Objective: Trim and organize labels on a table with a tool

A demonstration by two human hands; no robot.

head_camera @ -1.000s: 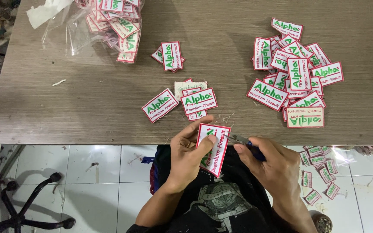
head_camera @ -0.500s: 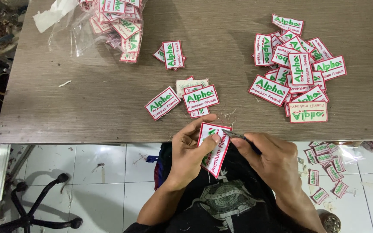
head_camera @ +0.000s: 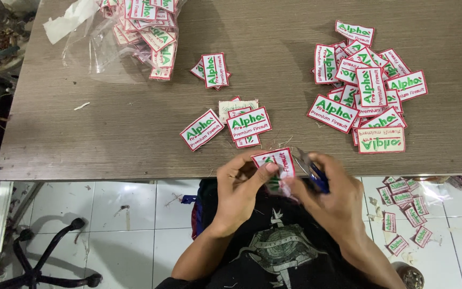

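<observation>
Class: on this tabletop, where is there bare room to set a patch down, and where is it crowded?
Bare wood lies along the table's near-left edge, left of the small cluster of patches, and in the strip between that cluster and the big pile. Crowded: the big pile and the plastic bag of patches.

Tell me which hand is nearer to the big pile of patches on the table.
Right. The right hand, holding a blue-handled tool, is just below the big pile of patches. The left hand, pinching one patch, is farther to the left.

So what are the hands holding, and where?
The left hand pinches a patch by its left edge; the right hand grips blue-handled snips by the handle.
</observation>
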